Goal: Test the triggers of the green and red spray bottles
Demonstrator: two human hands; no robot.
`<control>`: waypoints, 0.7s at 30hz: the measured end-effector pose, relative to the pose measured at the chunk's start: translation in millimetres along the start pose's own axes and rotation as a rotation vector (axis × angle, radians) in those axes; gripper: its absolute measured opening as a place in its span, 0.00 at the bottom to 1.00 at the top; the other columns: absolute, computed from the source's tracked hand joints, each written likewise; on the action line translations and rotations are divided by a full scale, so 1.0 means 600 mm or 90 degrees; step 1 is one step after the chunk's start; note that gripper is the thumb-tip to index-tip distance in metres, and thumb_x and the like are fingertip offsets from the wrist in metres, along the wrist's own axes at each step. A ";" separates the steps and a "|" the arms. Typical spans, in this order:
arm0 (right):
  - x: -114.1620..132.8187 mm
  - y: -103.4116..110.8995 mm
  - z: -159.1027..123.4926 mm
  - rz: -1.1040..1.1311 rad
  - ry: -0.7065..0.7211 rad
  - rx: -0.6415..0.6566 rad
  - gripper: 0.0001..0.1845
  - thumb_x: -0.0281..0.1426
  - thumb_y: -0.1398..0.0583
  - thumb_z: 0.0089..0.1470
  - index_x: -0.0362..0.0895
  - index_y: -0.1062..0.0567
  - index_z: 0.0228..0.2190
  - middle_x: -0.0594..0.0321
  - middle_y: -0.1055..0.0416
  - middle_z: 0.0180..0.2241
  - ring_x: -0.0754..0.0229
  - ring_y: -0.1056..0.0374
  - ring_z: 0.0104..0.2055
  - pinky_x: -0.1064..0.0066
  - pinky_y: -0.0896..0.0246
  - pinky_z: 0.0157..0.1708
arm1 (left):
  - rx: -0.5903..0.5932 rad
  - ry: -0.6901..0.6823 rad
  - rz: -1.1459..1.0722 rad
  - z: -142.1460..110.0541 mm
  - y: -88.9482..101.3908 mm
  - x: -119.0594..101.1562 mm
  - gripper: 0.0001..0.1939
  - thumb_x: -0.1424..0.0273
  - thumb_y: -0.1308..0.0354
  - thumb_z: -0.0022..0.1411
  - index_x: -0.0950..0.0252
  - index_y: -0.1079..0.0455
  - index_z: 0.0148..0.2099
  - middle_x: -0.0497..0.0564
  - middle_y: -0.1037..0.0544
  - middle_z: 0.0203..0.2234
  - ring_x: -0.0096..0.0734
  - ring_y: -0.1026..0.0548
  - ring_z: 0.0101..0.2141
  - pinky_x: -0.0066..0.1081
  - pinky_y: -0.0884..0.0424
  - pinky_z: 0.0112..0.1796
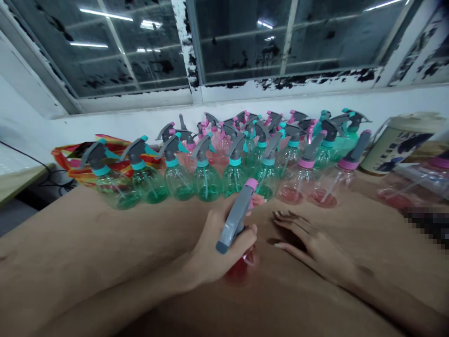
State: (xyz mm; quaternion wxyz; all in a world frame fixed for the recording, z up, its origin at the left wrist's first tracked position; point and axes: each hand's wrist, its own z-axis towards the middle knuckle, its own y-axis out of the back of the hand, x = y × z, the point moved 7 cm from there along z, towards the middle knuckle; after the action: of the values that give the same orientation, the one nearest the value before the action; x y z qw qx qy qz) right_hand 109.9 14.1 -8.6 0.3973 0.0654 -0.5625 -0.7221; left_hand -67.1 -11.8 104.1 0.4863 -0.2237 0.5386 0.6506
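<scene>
My left hand is wrapped round the neck of a spray bottle with red liquid in it. The bottle's grey trigger head has a pink nozzle and points away from me. Over the table to the right, my right hand is open, palm down, its fingers stretched towards the bottle but apart from it. Just beyond both hands stands a row of clear spray bottles, with a green one near the middle and a pink one to the right. The fingers of my left hand partly hide the held bottle.
More spray bottles crowd behind the front row, against the wall. An orange and yellow bag lies at the left. At the right are a large printed container and another pink bottle. A window is above the wooden table.
</scene>
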 end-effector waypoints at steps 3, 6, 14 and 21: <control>0.002 0.002 0.001 -0.003 0.009 -0.012 0.26 0.42 0.44 0.55 0.46 0.36 0.53 0.56 0.35 0.54 0.51 0.44 0.58 0.52 0.45 0.56 | 0.005 -0.007 -0.025 0.004 -0.004 0.003 0.13 0.71 0.48 0.55 0.56 0.34 0.44 0.47 0.25 0.38 0.37 0.25 0.39 0.37 0.26 0.40; 0.004 0.003 0.002 -0.003 0.013 -0.009 0.26 0.42 0.45 0.55 0.46 0.36 0.53 0.56 0.34 0.53 0.51 0.42 0.57 0.52 0.43 0.54 | -0.016 -0.013 -0.016 0.008 -0.002 0.005 0.08 0.69 0.46 0.55 0.57 0.34 0.40 0.46 0.25 0.35 0.36 0.25 0.36 0.34 0.25 0.37; 0.003 -0.004 0.000 -0.031 0.002 0.019 0.25 0.42 0.47 0.57 0.43 0.37 0.53 0.55 0.37 0.55 0.53 0.44 0.58 0.54 0.46 0.57 | 0.005 -0.037 -0.008 0.009 0.004 -0.009 0.07 0.68 0.48 0.58 0.57 0.34 0.41 0.45 0.24 0.35 0.34 0.24 0.36 0.32 0.28 0.40; 0.000 -0.008 -0.003 -0.034 -0.011 0.021 0.25 0.43 0.47 0.57 0.45 0.37 0.53 0.57 0.37 0.56 0.54 0.44 0.59 0.52 0.49 0.58 | 0.011 -0.072 0.115 0.012 0.006 -0.009 0.06 0.69 0.52 0.59 0.58 0.35 0.32 0.46 0.26 0.25 0.33 0.26 0.29 0.33 0.30 0.34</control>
State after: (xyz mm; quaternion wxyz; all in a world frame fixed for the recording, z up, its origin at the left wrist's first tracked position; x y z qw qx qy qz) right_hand 108.9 12.9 -13.3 0.3717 0.0806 -0.5761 -0.7235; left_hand -66.1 -6.8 112.3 0.4570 -0.1326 0.5340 0.6989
